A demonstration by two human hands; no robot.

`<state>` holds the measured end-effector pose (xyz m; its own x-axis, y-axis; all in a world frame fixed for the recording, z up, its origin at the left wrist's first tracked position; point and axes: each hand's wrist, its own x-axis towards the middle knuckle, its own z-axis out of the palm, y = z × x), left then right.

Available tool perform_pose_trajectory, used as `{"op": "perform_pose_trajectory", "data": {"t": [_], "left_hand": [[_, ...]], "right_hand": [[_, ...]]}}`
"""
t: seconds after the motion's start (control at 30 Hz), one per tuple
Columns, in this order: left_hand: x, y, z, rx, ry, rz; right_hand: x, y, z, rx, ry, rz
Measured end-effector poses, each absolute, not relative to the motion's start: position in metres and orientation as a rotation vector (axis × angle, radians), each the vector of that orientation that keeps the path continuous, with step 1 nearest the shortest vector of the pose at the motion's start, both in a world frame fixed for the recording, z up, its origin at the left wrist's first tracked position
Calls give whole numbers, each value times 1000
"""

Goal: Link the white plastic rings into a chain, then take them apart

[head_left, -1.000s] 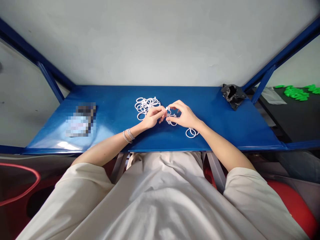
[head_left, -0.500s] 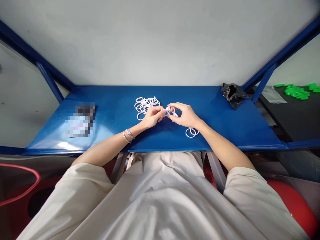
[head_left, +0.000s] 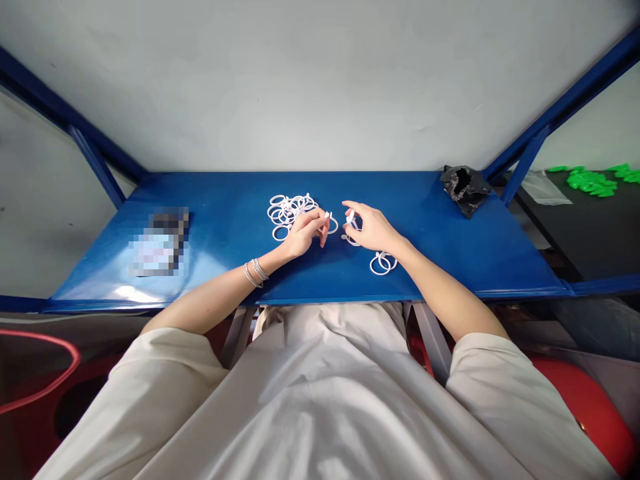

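Note:
My left hand [head_left: 306,233] pinches a white plastic ring [head_left: 334,225] with a small knob, which sticks out past the fingertips. Across a narrow gap, my right hand [head_left: 373,228] has its fingers curled round white rings [head_left: 353,237]; how many is hidden by the fingers. Behind and beside my left hand lies a pile of similar white rings [head_left: 285,210], partly covered by that hand. Below my right wrist, a few linked or overlapping white rings [head_left: 383,264] rest on the blue table [head_left: 225,200].
A crumpled black bag [head_left: 466,190] with a torn opening sits at the table's back right. A blurred-out flat object [head_left: 160,243] lies on the left. Blue frame bars [head_left: 527,163] flank the table. Beyond, green pieces [head_left: 593,181] lie on a dark surface.
My hands were together at one cluster of rings and have now drawn apart. A ring stays in my left hand, and rings stay in my right, which has shifted slightly right.

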<state>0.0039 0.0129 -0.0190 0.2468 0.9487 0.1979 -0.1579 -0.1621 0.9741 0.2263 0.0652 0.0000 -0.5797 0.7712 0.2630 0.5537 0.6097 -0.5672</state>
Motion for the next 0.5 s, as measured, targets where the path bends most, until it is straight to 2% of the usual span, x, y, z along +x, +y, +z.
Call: {"op": "perform_pose_trajectory", "data": {"t": [0.1, 0.3, 0.5], "left_hand": [[6, 13, -18, 1296, 789, 1209], [6, 12, -16, 1421, 810, 1233], [8, 8, -16, 1340, 738, 1196]], "right_hand": [[227, 63, 2, -1033, -2402, 589], [223, 54, 10, -707, -2306, 597], [214, 48, 3, -672, -2262, 611]]}}
